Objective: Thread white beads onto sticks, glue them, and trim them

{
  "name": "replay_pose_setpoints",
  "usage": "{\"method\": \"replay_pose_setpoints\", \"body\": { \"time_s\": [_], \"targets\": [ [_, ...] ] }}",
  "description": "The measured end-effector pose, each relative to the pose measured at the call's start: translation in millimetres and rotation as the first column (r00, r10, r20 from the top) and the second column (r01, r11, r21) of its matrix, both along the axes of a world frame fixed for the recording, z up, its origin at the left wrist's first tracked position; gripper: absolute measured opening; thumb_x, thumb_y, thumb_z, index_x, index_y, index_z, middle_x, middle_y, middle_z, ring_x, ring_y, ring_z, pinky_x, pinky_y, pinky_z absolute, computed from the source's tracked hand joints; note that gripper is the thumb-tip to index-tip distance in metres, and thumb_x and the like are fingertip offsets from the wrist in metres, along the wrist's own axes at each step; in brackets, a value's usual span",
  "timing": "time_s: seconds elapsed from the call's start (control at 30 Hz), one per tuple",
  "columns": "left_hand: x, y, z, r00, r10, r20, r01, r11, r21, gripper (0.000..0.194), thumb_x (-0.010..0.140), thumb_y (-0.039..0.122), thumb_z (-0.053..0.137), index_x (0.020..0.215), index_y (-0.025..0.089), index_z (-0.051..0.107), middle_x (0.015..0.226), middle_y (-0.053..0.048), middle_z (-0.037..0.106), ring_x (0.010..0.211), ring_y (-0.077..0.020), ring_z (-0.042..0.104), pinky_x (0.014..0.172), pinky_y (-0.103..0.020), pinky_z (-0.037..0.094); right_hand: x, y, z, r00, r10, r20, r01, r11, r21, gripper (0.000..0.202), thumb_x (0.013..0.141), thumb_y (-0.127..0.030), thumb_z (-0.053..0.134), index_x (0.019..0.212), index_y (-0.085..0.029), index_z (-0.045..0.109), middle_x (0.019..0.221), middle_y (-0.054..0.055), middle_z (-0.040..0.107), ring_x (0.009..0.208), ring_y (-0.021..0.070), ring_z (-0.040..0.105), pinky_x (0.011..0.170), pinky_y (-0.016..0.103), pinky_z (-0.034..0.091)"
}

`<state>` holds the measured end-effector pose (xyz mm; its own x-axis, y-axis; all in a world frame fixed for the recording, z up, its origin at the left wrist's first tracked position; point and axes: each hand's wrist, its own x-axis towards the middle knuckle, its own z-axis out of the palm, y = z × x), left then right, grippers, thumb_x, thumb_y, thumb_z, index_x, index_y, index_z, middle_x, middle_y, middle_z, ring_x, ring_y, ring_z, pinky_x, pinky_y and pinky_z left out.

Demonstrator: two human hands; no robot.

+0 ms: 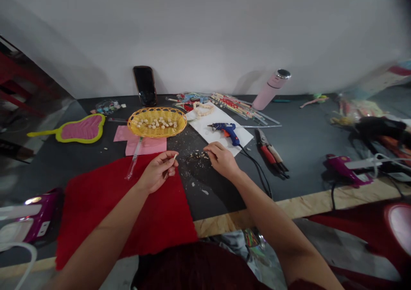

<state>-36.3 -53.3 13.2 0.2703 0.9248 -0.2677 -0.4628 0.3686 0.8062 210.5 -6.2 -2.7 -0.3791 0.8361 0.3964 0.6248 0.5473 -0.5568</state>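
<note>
My left hand pinched above the cloth; whether my right hand, fingers curled beside the crumbs, gripped anything, I couldn't tell. A light, steady hold seemed best for the pale piece at my left fingertips.

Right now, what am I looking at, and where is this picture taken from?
No robot: a person's two bare hands, seen by a camera on their head, looking forward and down. The left hand, over a red cloth, pinches a small pale piece. The right hand is at a scatter of tiny beige bits; I can't tell if it holds any. On the dark grey table are a blue glue gun on white paper and a yellow, oval, woven basket holding pale round pieces.
</note>
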Motion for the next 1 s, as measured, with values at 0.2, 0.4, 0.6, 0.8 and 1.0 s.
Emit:
{"method": "replay_pose_setpoints", "body": {
  "time_s": [0.2, 0.4, 0.6, 0.8, 1.0],
  "targets": [
    [-0.6, 0.0, -1.2, 1.0, -0.007, -0.01, 0.007, 1.0, 0.008, 0.024, 0.079, 0.019, 0.062, 0.102, 0.016, 0.058, 0.074, -0.002, 0.057, 0.053, -0.0046, 0.043, 0.051, -0.019, 0.035, 3.8, 1.3, 0.9, 1.0, -0.01, -0.006, 0.01, 1.0, 0.013, 0.026, 0.088, -0.011, 0.039, 0.1, -0.021, 0.06, 0.1, 0.007, 0.059, 0.09, 0.0187, 0.06, 0.081, 0.03, 0.049],
    [-0.9, 1.0, -4.8, 1.0, -0.009, 0.011, 0.009, 1.0, 0.016, 0.025, 0.079, 0.019, 0.062, 0.103, 0.015, 0.057, 0.075, -0.002, 0.057, 0.054, -0.0047, 0.043, 0.052, -0.019, 0.035, 0.0, -0.3, 0.8, 1.0, 0.012, -0.017, -0.012, 1.0, 0.008, 0.023, 0.088, -0.013, 0.041, 0.099, -0.02, 0.06, 0.099, 0.007, 0.059, 0.089, 0.0174, 0.06, 0.08, 0.029, 0.049],
    [-0.5, 1.1, -4.7, 1.0, -0.016, -0.009, 0.016, 1.0, 0.021, 0.017, 0.08, 0.02, 0.062, 0.095, 0.014, 0.058, 0.074, -0.002, 0.057, 0.052, -0.0039, 0.042, 0.052, -0.018, 0.035, -1.4, 0.0, 0.1, 1.0, 0.021, -0.017, -0.021, 1.0, 0.014, 0.02, 0.088, -0.015, 0.044, 0.098, -0.021, 0.061, 0.1, 0.007, 0.059, 0.089, 0.0173, 0.06, 0.079, 0.028, 0.049],
    [0.3, 1.0, -3.7, 1.0, -0.016, -0.006, 0.016, 0.999, 0.032, 0.014, 0.079, 0.02, 0.062, 0.09, 0.014, 0.056, 0.073, -0.002, 0.057, 0.053, -0.0042, 0.043, 0.052, -0.018, 0.035, -3.7, -0.8, -0.5, 0.999, 0.047, -0.025, -0.047, 0.999, 0.025, 0.02, 0.088, -0.016, 0.045, 0.098, -0.022, 0.061, 0.099, 0.007, 0.059, 0.09, 0.0181, 0.06, 0.079, 0.03, 0.05],
    [-0.1, 1.0, -7.9, 1.0, -0.009, 0.017, 0.009, 0.999, 0.043, 0.014, 0.079, 0.021, 0.063, 0.089, 0.015, 0.056, 0.075, -0.001, 0.057, 0.056, -0.0054, 0.046, 0.054, -0.019, 0.038, -8.9, -6.9, 7.7, 0.995, 0.074, -0.061, -0.073, 0.997, 0.027, 0.018, 0.088, -0.017, 0.046, 0.098, -0.021, 0.061, 0.096, 0.008, 0.059, 0.084, 0.0168, 0.06, 0.073, 0.029, 0.051]
  ]
}}
